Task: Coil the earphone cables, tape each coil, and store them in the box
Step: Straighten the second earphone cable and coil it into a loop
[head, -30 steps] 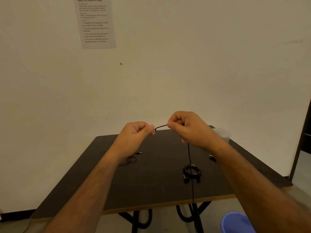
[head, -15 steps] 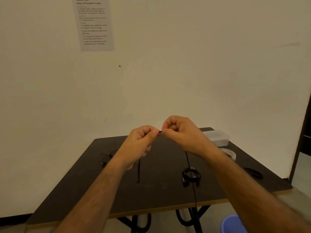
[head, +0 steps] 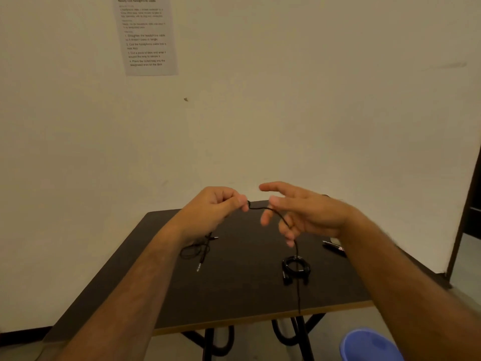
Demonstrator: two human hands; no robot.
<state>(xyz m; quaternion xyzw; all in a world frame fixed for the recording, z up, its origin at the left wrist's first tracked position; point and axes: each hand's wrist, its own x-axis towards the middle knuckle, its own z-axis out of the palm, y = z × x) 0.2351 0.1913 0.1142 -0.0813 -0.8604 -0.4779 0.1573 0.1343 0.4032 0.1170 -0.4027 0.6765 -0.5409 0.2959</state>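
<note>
The dark bench [head: 242,295] fills the lower view. Above its far edge the right hand [head: 309,214], pinched on the earphone cable [head: 276,213] half a second ago, has spread its fingers, the cable draped across them, likely to wind a loop. At its 9 o'clock the left hand [head: 216,209] pinches the cable's end. A finished coil [head: 295,268] lies at 6 o'clock.

Motion-blurred right hand [head: 307,212]; wall notice [head: 147,35] illegible, top cropped.
</note>
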